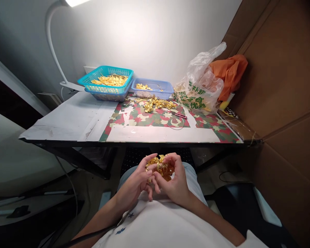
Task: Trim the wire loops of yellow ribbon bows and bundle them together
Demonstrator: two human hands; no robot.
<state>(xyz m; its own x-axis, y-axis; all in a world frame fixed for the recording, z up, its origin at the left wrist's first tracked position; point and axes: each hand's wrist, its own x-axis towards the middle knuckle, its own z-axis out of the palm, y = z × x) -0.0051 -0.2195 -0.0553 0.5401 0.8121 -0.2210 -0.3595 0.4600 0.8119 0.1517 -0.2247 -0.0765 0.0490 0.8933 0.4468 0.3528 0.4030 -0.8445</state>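
Observation:
Over my lap, below the table's front edge, I hold a bunch of shiny gold ribbon flowers (166,170) between both hands. My left hand (141,177) grips its left side, thumb and fingers closed on it. From the right, my right hand (176,181) has its index finger bent over the top and its thumb tip near the middle. The fingers hide part of the bunch, and its fine stems cannot be made out. On the table beyond lies a similar gold pile (157,103), with a small red-handled tool (179,114) in front of it.
A turquoise basket (105,86) of gold pieces is stacked on a blue one at the back left. A smaller blue basket (152,92) stands beside it. Plastic bag (200,82) and orange cloth (229,74) sit right, by a cardboard wall (281,69). A white lamp (50,38) arches at left.

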